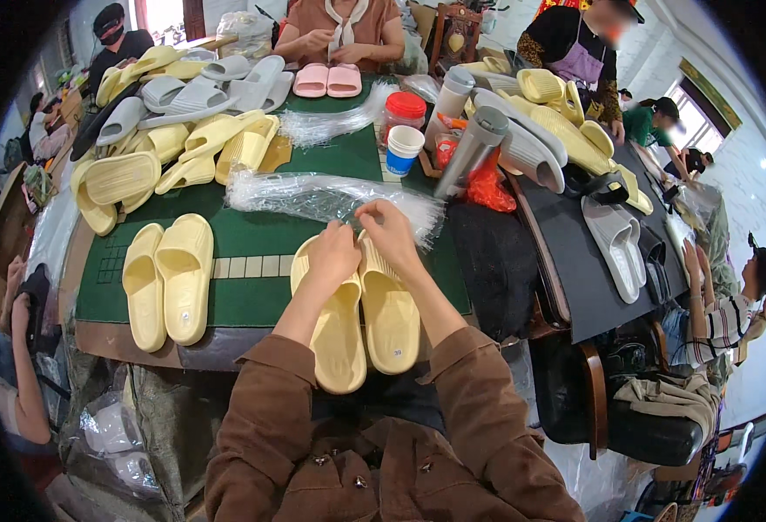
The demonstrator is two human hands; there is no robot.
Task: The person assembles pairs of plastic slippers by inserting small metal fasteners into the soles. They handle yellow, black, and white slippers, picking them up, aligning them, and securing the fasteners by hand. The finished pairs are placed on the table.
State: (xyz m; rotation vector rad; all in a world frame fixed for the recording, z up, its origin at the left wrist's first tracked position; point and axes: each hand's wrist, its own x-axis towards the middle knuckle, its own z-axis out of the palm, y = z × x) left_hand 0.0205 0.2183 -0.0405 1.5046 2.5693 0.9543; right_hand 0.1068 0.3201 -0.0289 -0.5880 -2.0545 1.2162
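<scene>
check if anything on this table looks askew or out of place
A steel flask leans tilted among the cups rather than standing upright. The yellow slides under the left hand and right hand lie neatly paired; those at the far left are heaped loosely.

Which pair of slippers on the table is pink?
The pink pair at the far edge of the green mat, in front of a seated person. All other slippers there are yellow or grey, including the yellow pair under both hands.

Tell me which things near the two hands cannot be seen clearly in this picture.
- Head view: front ends of the yellow slipper pair, covered by the left hand and right hand.
- Fingertips: too small to tell what they pinch.
- Clear plastic bags: number unclear, layers overlap.
</scene>
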